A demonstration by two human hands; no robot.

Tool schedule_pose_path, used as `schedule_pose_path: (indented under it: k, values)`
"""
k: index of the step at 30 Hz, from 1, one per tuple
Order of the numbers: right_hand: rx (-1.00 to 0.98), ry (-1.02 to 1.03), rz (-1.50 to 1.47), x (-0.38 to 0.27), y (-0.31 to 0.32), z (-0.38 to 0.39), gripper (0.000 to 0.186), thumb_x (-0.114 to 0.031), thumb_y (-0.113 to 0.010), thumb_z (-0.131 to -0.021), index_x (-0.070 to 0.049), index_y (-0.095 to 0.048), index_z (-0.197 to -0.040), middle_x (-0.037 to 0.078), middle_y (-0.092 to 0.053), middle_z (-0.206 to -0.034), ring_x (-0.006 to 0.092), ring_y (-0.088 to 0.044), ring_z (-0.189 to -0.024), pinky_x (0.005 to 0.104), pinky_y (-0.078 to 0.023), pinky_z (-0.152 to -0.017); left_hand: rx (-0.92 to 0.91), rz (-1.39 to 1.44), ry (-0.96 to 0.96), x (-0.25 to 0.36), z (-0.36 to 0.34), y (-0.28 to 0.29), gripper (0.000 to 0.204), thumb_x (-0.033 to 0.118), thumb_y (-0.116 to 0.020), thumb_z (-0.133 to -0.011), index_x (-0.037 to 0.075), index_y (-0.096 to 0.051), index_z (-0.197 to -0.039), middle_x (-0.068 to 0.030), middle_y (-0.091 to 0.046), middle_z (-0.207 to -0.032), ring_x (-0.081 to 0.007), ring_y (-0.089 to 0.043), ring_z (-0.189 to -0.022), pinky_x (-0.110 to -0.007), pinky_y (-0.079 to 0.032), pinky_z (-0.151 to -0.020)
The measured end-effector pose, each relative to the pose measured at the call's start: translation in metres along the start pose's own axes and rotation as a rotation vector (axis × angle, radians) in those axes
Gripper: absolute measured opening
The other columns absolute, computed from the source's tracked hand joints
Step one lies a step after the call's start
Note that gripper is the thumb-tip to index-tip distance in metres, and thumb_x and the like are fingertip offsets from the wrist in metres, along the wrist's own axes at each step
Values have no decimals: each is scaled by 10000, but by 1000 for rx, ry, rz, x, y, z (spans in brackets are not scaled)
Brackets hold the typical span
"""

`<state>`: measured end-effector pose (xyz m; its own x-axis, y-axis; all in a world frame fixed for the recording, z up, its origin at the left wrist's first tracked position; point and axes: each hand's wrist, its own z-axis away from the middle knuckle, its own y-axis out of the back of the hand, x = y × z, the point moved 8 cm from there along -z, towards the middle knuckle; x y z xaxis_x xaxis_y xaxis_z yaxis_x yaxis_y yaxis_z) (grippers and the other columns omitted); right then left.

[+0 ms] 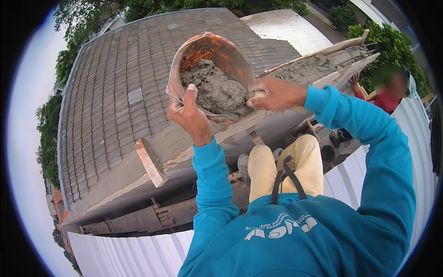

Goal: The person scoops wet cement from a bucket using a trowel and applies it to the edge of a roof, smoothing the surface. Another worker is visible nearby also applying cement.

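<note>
An orange bucket (pixel 240 57), smeared grey on its outside, is tipped with its mouth toward me and rests on the wall's top edge. Wet grey mortar (pixel 214 87) fills its lower part. My left hand (pixel 190 113) grips the bucket's rim at the left, thumb over the lip. At the right side of the mouth, my right hand (pixel 279 93) is closed around a wooden-handled tool (pixel 258 94). The tool's working end is hidden by the mortar and the bucket's edge.
Fresh mortar (pixel 302 69) lies between boards on the wall top to the right. A wood block (pixel 151 161) straddles the ledge at left. Beyond spreads a tiled roof (pixel 115 69). White corrugated sheets (pixel 134 254) lie below. Another person in red (pixel 385 101) stands at right.
</note>
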<state>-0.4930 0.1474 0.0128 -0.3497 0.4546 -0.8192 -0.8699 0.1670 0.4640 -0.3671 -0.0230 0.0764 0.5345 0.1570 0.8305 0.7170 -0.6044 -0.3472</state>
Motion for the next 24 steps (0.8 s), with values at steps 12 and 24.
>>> schedule_pose_path:
  k: [12,24]
  values:
    - [295,-110,-33,41,82,69,482,-409,-656,-933,13,-600,-1159,54,-573,-684,123,-560,-562,298,-459,-496,115,90,95,-56,5,-19,447,14,-538,-832,-103,-601,-1258,-150,-649,-1192,-245,-672,-1021,-376,-571,-892]
    - [730,312,-1709,208,85,60,245,-308,-539,-1029,-86,-456,-971,27,-504,-767,113,-494,-571,266,-439,-483,367,-134,107,28,37,62,450,157,-628,-816,-44,-612,-1218,-172,-617,-1172,-280,-665,-987,-445,-599,-791]
